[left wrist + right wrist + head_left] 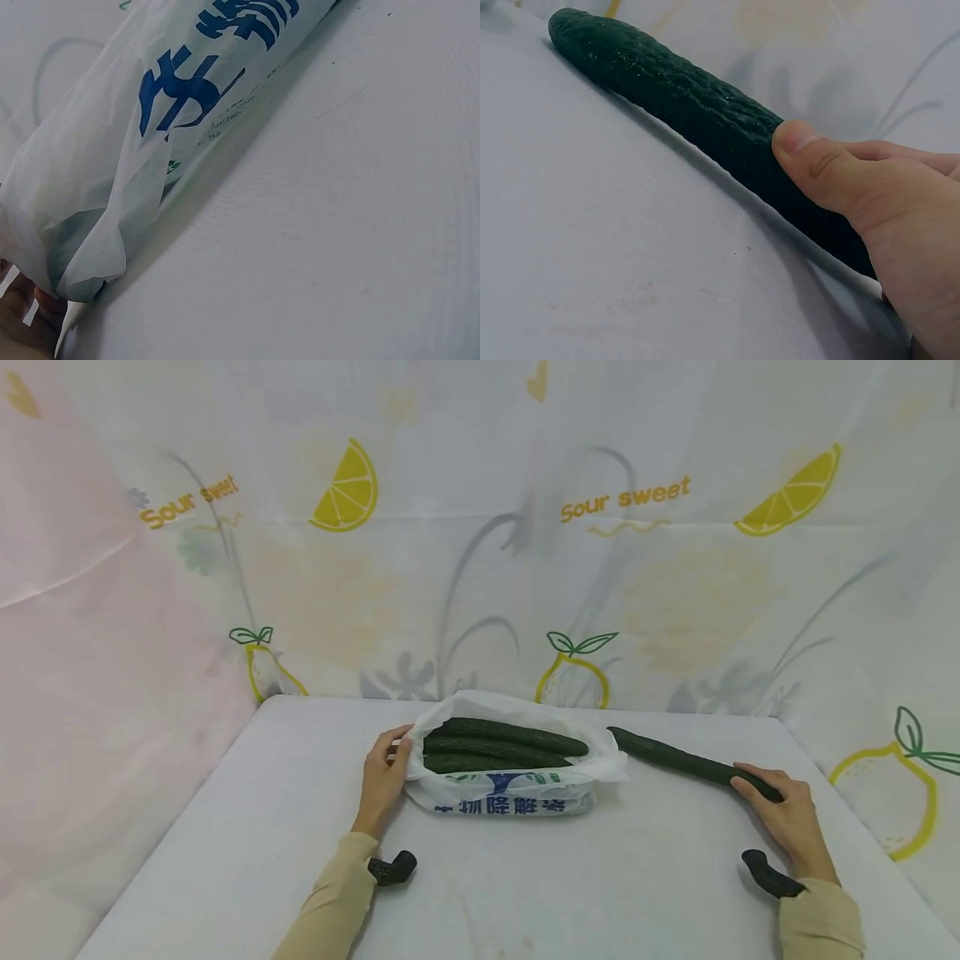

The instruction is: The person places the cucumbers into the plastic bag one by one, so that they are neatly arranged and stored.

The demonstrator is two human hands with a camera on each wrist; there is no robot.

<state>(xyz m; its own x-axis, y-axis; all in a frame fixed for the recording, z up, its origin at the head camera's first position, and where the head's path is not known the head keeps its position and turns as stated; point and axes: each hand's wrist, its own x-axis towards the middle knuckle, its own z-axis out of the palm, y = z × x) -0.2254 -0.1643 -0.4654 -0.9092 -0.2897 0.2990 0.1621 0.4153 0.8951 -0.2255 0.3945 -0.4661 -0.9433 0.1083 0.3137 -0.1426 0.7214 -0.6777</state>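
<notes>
A white plastic bag [442,795] with blue lettering lies on its side, its mouth spread wide over several dark green cucumbers [498,745]. At the bag's left end, my left hand [384,781] holds the edge between thumb and fingers. The left wrist view shows only part of that hand [28,319] at the lower left, by the bunched plastic [90,187]. Off to the right, my right hand [787,810] grips the near end of a single long cucumber [675,758], whose far tip points toward the bag. In the right wrist view the thumb presses along the cucumber's side [667,82].
The white table [600,893] reaches back to a hanging cloth [480,568] printed with lemons and words. More of this cloth stands at the left and right sides. A black wrist device [393,867] sits on each forearm.
</notes>
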